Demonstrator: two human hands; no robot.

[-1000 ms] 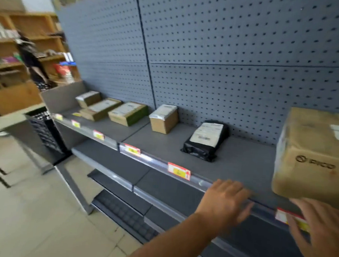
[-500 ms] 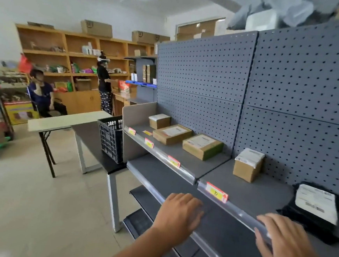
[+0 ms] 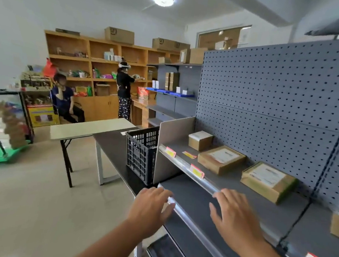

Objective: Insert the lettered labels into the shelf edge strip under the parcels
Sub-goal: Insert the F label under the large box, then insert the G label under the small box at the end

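Both the left hand (image 3: 151, 210) and the right hand (image 3: 235, 220) are hovering spread and empty at the grey metal shelf's front edge, where red-and-yellow lettered labels (image 3: 197, 171) are sitting in the clear plastic edge strip (image 3: 184, 164) below brown cardboard parcels (image 3: 221, 159).

Four labels (image 3: 197, 171) show, one lying loose on the shelf; four parcels (image 3: 221, 159), two hands (image 3: 150, 209), one black crate (image 3: 141, 153), two people (image 3: 124, 90) behind
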